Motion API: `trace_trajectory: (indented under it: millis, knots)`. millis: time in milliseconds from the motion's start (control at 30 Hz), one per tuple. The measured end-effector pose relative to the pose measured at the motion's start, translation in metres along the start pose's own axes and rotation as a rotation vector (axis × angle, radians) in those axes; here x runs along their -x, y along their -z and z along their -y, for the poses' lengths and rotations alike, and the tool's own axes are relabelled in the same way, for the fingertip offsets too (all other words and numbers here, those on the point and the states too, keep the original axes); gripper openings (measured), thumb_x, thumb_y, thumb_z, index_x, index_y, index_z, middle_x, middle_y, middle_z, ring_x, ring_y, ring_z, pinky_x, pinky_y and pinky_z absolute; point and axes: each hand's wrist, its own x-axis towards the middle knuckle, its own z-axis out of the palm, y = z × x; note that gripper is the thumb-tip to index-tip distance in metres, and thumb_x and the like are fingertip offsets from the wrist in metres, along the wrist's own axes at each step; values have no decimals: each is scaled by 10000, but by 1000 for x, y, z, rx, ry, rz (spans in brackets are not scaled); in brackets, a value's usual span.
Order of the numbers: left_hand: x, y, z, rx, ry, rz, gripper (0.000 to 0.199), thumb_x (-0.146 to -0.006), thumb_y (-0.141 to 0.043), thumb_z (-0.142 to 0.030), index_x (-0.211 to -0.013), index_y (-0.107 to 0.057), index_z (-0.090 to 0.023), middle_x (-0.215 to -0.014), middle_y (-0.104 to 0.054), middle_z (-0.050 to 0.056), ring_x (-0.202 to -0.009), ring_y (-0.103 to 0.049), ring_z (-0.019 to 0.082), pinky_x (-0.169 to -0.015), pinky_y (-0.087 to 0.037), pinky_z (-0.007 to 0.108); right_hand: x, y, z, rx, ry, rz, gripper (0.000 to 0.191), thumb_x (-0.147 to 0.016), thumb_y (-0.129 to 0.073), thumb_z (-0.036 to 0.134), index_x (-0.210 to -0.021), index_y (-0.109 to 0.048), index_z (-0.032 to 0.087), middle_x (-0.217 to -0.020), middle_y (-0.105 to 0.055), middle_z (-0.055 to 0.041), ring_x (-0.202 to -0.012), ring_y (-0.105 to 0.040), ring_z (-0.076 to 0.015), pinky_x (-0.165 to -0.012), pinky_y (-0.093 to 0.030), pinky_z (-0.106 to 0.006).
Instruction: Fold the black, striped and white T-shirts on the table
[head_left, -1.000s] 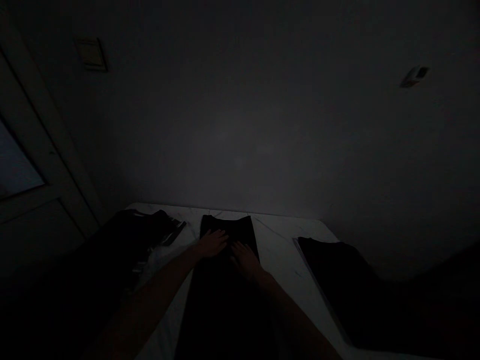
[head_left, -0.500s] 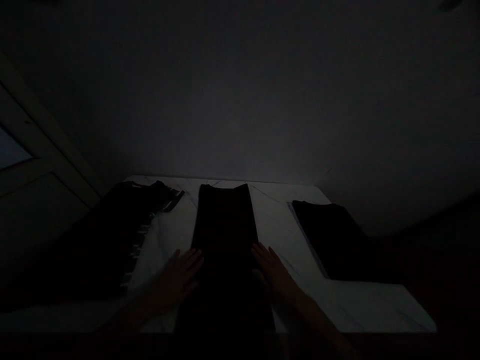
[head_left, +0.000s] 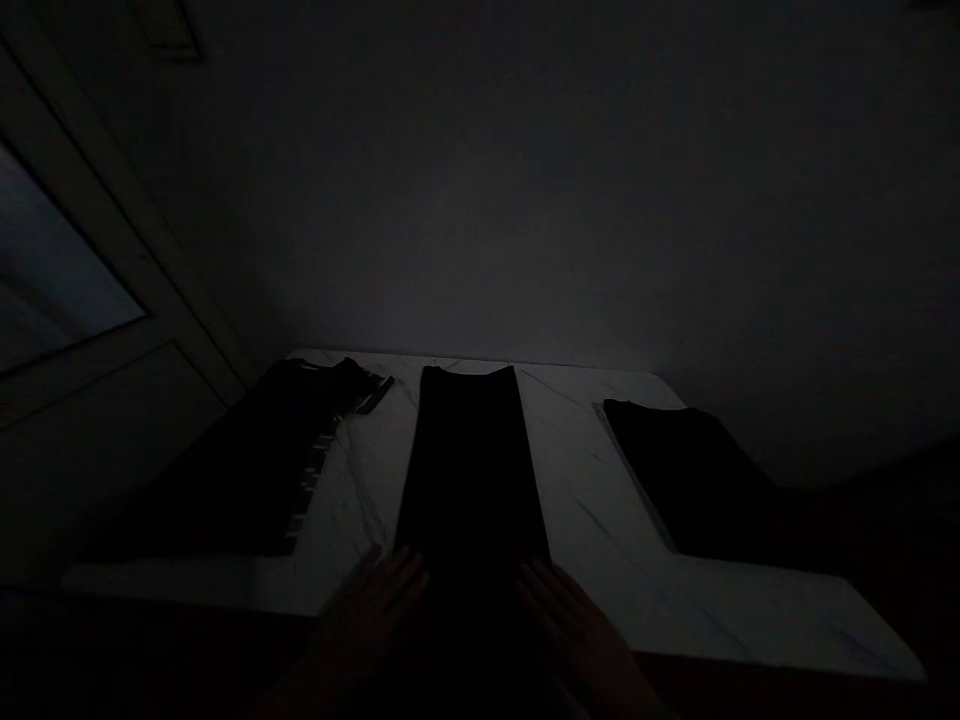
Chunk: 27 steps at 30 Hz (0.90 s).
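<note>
A long black garment [head_left: 471, 460], folded into a narrow strip, lies on the white marbled table [head_left: 577, 480] and reaches down to the near edge. The room is too dark to make out its kind. My left hand [head_left: 379, 600] lies flat on its left edge, fingers stretched out. On the opposite edge rests my right hand [head_left: 570, 615], also flat with fingers extended. Neither hand grips the cloth. Below the hands, the garment's near end fades into darkness.
To the left lies a black shirt [head_left: 232, 460] with a patterned strip along its side and sleeve. A folded dark stack of cloth [head_left: 690, 480] sits at the right. Behind the table rises a grey wall [head_left: 480, 200]; a door [head_left: 112, 330] with a glass pane stands at far left.
Both hands have slid along the garment's edges toward me, nearer the table's front edge. The view has shifted, so the table and clothes appear farther right and more of the door shows.
</note>
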Motion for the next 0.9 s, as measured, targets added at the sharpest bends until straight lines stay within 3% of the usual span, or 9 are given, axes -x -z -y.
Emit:
trace_trajectory:
  millis: [133, 267, 400, 500, 600, 700, 767, 900]
  knots:
    - [0, -5, 0, -66, -69, -27, 721, -966, -582, -256, -1596, -249, -361, -1553, -486, 33, -1406, -485, 257, -1187, -328, 498, 0, 6, 0, 5, 45, -39, 792, -914, -538, 92, -1613, -209, 264, -1532, -467, -41, -1416, -449, -222, -1120, -494, -383]
    - [5, -5, 3, -94, -93, -107, 670, -975, -578, -301, -1586, -304, -298, -1523, -527, 48, -1382, -509, 236, -1172, -365, 439, -1, 9, -2, 31, 96, -87, 771, -953, -557, 208, -1622, -174, 246, -1487, -510, -57, -1351, -530, -239, -1056, -548, -377]
    - [11, -12, 3, -135, -103, -202, 578, -999, -549, -350, -1551, -380, -324, -1492, -565, 15, -1354, -532, 225, -1144, -405, 399, 3, 1, -5, 66, 124, -123, 775, -959, -537, 208, -1628, -146, 234, -1431, -564, -59, -1282, -594, -243, -992, -593, -375]
    - [12, -13, 0, -142, -67, -226, 564, -996, -524, -293, -1546, -399, -313, -1488, -568, 16, -1339, -544, 232, -1126, -421, 387, 10, -4, -5, 52, 122, -115, 788, -957, -535, 207, -1631, -131, 263, -1409, -584, -41, -1268, -604, -240, -981, -600, -375]
    - [14, -5, -3, -81, -58, -157, 620, -982, -542, -282, -1569, -348, -322, -1506, -550, 13, -1344, -540, 224, -1129, -419, 382, 19, 2, -3, 16, 97, -68, 805, -958, -557, 257, -1631, -117, 280, -1435, -561, -39, -1289, -587, -251, -992, -595, -393]
    - [12, 11, 0, 28, -86, -90, 732, -964, -554, -520, -1601, -267, -301, -1579, -453, 57, -1418, -460, 275, -1172, -370, 462, 18, 19, 1, -32, 48, -26, 797, -959, -567, 284, -1627, -132, 307, -1503, -496, -43, -1347, -533, -254, -1047, -556, -412]
    - [3, 20, 6, 73, -46, -95, 751, -985, -489, -561, -1619, -204, -275, -1612, -394, 78, -1463, -395, 286, -1203, -314, 496, 6, 30, 3, -52, -13, -14, 785, -962, -553, 275, -1628, -136, 288, -1562, -418, -62, -1412, -455, -261, -1102, -506, -438]
    - [-32, 23, 23, 110, 125, -79, 662, -1059, -362, -443, -1632, -86, -259, -1653, -306, 86, -1500, -333, 267, -1221, -267, 493, -34, 34, 0, -83, -161, 36, 793, -972, -522, 237, -1628, -78, 227, -1637, -263, -97, -1496, -300, -282, -1167, -420, -496]
